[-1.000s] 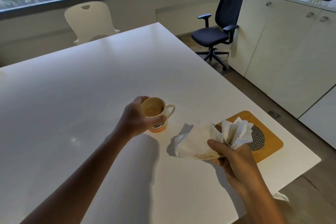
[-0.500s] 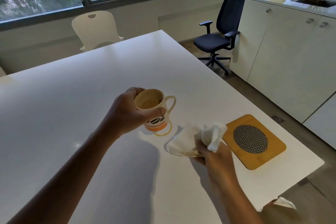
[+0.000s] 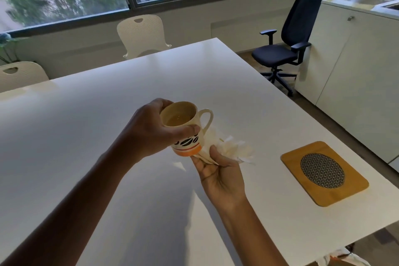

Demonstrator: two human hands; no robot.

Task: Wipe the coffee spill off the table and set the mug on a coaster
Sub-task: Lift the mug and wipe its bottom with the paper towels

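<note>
Clearly I held the mug (image 3: 186,127) up off the table (image 3: 226,84) in my left hand (image 3: 151,129), fingers wrapped round its rim and side, so its wet base was exposed. My right hand (image 3: 220,177) pinched the crumpled paper napkin (image 3: 228,149) against the underside, probably to dry it before it went down. Coffee sat inside, so I kept it nearly level. Off to my right the wooden coaster (image 3: 323,174) lay bare, well apart from both hands.

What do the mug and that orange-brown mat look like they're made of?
The mug looks like glazed ceramic: a glossy cream body with printed dark bean shapes and an orange base band. The coaster looks like light wood or bamboo, matte, with an oval of woven mesh inset, probably metal or rattan.
</note>
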